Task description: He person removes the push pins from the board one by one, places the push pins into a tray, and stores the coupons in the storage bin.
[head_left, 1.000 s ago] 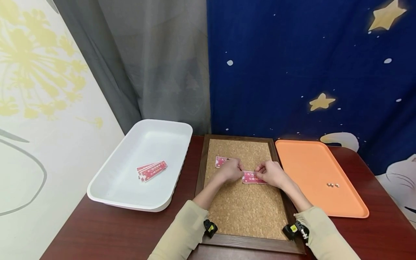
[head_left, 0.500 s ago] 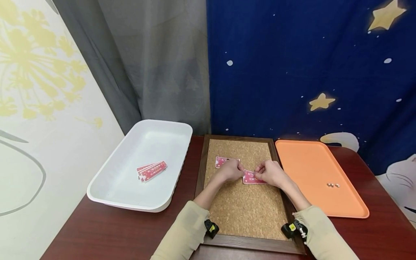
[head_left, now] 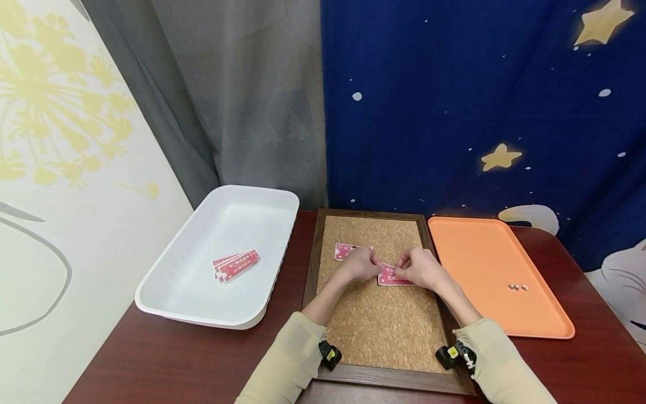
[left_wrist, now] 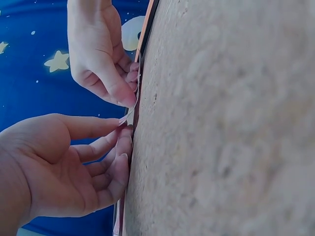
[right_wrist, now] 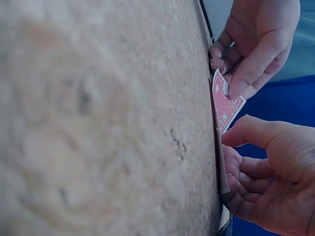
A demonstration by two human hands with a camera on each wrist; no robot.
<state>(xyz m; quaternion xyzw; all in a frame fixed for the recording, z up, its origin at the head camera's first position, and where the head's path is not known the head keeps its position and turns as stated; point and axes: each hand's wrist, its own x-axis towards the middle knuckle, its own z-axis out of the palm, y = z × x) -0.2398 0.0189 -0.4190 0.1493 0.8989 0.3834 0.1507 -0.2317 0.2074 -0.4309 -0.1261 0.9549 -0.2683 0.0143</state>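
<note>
A pink and white paper coupon with printed characters lies over the cork board, its left end bent up from the cork. My left hand pinches the raised left corner between thumb and forefinger. On the coupon's right part, my right hand holds it with the thumb and curled fingers. That hand covers the coupon's right end. The right wrist view shows the lifted corner of the coupon between both thumbs. Another such coupon rests higher on the board, partly behind my left hand.
At left, a white plastic basin contains several fanned coupons. An orange tray beside the board's right edge bears a few tiny shiny pieces. A dark wooden frame borders the cork. Curtains hang behind the table.
The left end of the coupon has shifted slightly right and tilted up from the board. Both hands stay nearly in place.
</note>
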